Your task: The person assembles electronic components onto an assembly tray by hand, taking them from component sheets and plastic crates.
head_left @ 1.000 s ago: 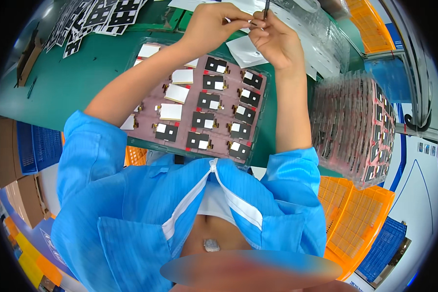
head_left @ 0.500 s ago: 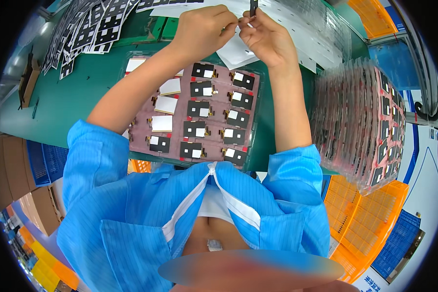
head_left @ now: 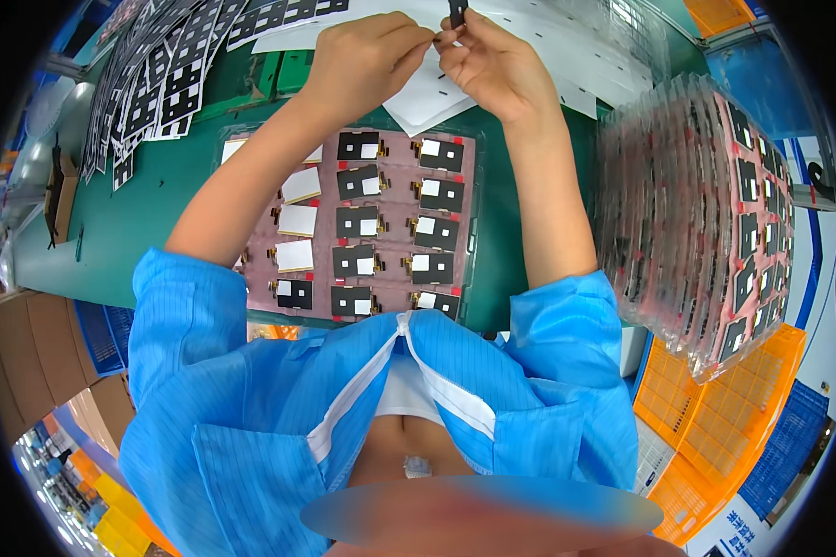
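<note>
At the far edge of the tray, my right hand pinches a small black flat piece, held upright between thumb and fingers. Close beside it, the fingertips of my left hand are pressed together against the right fingertips. Whatever the left fingers hold is too small to make out. Below both hands lies a clear tray with a pink lining. It carries rows of flat rectangular parts with gold connector tabs. Some parts wear a black cover with white windows; others show a plain white face.
Sheets of black die-cut pieces overlap at the far left. White backing sheets lie beyond my hands. A tall stack of filled clear trays stands to the right, above orange crates. A small cardboard box sits at the left.
The whole view has shifted a little, so the tray appears farther left and the stack farther right. My hands keep nearly the same pose, still together, with the black piece in the right.
</note>
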Tool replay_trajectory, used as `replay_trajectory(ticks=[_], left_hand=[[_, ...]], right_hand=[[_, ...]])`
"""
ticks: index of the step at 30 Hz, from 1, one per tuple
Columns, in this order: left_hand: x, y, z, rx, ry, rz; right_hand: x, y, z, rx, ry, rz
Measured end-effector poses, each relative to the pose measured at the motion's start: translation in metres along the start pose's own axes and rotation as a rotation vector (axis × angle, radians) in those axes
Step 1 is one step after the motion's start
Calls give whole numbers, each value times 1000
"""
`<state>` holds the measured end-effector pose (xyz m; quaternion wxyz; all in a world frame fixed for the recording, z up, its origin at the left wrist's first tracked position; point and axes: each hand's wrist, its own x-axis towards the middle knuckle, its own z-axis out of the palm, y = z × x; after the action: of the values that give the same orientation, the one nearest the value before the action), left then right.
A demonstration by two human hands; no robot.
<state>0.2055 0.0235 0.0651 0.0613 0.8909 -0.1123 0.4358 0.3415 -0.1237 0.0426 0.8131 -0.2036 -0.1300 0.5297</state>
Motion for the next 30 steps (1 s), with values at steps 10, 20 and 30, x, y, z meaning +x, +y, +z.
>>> replay_trajectory(ticks=[10,20,30], left_hand=[[1,1,6,30,-14,15],[-3,2,12,2,-25,-58],[-9,-40,19,36,-96,-263]], right_hand=[[7,11,-8,39,93,-28],[12,19,-12,47,167,-62],[8,-1,-14,11,201,-184]])
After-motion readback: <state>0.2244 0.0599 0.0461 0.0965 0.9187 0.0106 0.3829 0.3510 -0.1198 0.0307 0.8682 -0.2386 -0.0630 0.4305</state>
